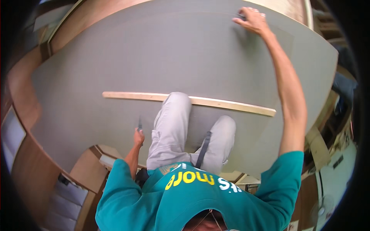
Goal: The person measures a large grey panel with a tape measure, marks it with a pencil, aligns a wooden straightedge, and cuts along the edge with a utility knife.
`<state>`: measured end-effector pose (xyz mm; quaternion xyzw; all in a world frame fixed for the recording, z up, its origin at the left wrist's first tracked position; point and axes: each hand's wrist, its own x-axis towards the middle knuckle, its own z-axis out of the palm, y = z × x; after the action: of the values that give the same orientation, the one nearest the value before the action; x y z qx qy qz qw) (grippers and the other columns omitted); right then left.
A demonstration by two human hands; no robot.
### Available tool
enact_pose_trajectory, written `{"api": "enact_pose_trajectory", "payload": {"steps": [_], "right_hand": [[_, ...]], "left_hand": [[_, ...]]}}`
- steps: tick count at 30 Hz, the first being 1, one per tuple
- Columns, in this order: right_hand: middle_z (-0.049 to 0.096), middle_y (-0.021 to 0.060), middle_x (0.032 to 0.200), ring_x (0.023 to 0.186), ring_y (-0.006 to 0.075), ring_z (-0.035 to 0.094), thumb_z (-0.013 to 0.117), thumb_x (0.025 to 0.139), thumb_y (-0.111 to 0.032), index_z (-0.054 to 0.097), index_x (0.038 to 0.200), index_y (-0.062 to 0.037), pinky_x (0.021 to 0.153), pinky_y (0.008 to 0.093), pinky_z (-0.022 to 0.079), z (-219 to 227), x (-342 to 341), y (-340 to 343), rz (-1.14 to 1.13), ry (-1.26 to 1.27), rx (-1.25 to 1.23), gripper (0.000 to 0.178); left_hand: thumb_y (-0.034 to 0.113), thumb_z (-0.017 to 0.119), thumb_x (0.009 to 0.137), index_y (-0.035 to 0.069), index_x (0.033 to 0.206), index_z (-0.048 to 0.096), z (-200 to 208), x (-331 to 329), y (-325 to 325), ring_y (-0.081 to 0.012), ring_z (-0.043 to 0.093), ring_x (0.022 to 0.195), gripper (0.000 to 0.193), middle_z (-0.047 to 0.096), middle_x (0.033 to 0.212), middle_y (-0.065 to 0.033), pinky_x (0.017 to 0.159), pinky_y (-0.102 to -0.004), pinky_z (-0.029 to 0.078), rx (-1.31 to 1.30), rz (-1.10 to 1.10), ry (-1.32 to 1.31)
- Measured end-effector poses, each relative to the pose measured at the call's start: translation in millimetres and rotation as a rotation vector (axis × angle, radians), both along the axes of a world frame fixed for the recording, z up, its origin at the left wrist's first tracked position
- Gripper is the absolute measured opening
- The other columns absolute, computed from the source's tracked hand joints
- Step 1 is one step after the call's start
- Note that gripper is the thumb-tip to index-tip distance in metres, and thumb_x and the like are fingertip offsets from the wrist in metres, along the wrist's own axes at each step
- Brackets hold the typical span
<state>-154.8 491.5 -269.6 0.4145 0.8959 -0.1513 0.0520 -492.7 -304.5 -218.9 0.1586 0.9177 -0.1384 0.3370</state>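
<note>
Grey board [115, 65]: large, flat, fills most of the view; you kneel on it with both knees, in light trousers. Brown wood panels show past its left and lower edges.

Wooden strip [231, 104]: long, pale, lies flat across the middle of the board, running left to right. Your left knee rests over it near its middle; the right knee sits just short of it on your side.

Your right hand [252, 19]: arm stretched far forward, palm down on the board near its far edge. Fingers lie together and slightly curled, tips touching the grey surface. Something small and dark shows at the fingertips; you cannot tell what it is, nor whether the fingers grip it.

Your left hand [139, 137]: low, close to your left thigh, just above the board's near edge. Fingers are wrapped around a pencil [139, 124], a thin dark stick whose tip points forward onto the board, short of the strip's left end. It is blurred.
</note>
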Motion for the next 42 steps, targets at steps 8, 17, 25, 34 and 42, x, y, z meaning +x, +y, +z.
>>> {"api": "enact_pose_trajectory", "payload": {"steps": [8, 17, 25, 34, 42], "right_hand": [[0.058, 0.0044, 0.073, 0.07, 0.0186, 0.053, 0.069, 0.086, -0.05, 0.065, 0.086, -0.0062, 0.065, 0.0392, 0.044, 83, -3, 21, 0.022, -0.032, -0.571, 0.044], [0.04, -0.0045, 0.061, 0.059, 0.0105, 0.041, 0.073, 0.087, -0.039, 0.055, 0.073, -0.0069, 0.052, 0.0321, 0.035, 187, 12, -19, 0.101, 0.202, -0.648, 0.04], [0.058, 0.0098, 0.071, 0.069, 0.0179, 0.056, 0.076, 0.082, -0.041, 0.061, 0.087, -0.0006, 0.062, 0.0365, 0.046, 235, 23, -53, 0.163, 0.17, -0.468, 0.043], [0.064, 0.0057, 0.069, 0.065, 0.0168, 0.059, 0.08, 0.078, -0.032, 0.071, 0.091, -0.0012, 0.059, 0.0349, 0.047, 253, 83, 0, 0.108, -0.42, -0.57, 0.035], [0.061, 0.0145, 0.068, 0.061, 0.0255, 0.057, 0.078, 0.076, -0.023, 0.066, 0.084, -0.0001, 0.058, 0.0377, 0.045, 308, 115, -70, 0.049, -0.196, -0.478, 0.027]], "left_hand": [[0.015, 0.055, 0.095, -0.009, 0.129, 0.048, -28, -7, 38, -0.0416, 0.054, 0.118, 0.042, 0.055, 0.124, -0.0296, 0.102, -0.0459, 0.041, 0.321, -0.132, 0.042], [0.016, 0.074, 0.087, 0.008, 0.129, 0.053, 126, -58, 531, -0.0315, 0.052, 0.127, 0.047, 0.058, 0.132, -0.0133, 0.107, -0.0409, 0.04, 1.288, -1.077, 0.282], [0.034, 0.066, 0.094, 0.006, 0.126, 0.059, 176, -17, 633, -0.0191, 0.057, 0.11, 0.043, 0.062, 0.11, -0.0039, 0.099, -0.0342, 0.043, 0.363, -1.068, -0.632], [0.03, 0.066, 0.096, -0.005, 0.132, 0.054, 155, -41, 605, -0.0206, 0.058, 0.11, 0.052, 0.063, 0.118, -0.012, 0.102, -0.0335, 0.042, 0.56, -0.869, -0.534], [0.017, 0.068, 0.093, -0.007, 0.108, 0.058, 210, -17, 569, -0.0158, 0.055, 0.087, 0.03, 0.056, 0.087, -0.0049, 0.087, -0.0292, 0.045, 0.588, -0.985, -0.514]]}}
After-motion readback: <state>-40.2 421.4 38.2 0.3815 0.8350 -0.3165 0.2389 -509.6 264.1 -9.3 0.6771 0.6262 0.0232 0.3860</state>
